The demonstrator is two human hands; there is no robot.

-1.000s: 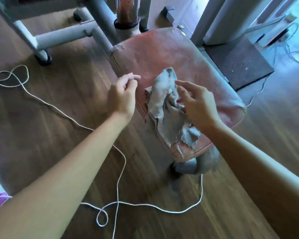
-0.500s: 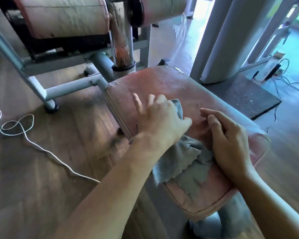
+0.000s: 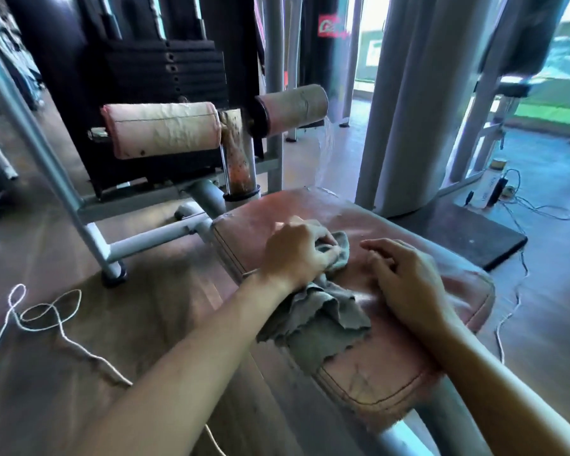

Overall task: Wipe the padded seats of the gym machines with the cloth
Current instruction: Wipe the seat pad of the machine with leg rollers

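On the worn seat (image 3: 392, 366), the left hand (image 3: 297, 255) clutches the grey cloth (image 3: 316, 320), which trails toward the near edge; the right hand (image 3: 405, 284) rests beside it, relaxed.

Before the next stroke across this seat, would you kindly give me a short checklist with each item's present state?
1. Left hand grips the cloth: ok.
2. Cloth lies on the padded seat: ok.
3. Cloth spread flat: not ok, it is bunched.
4. Right hand holds nothing, beside the cloth: ok.
5. Cloth damp enough: cannot tell.
6. White cord on the floor lies apart from the seat: ok.
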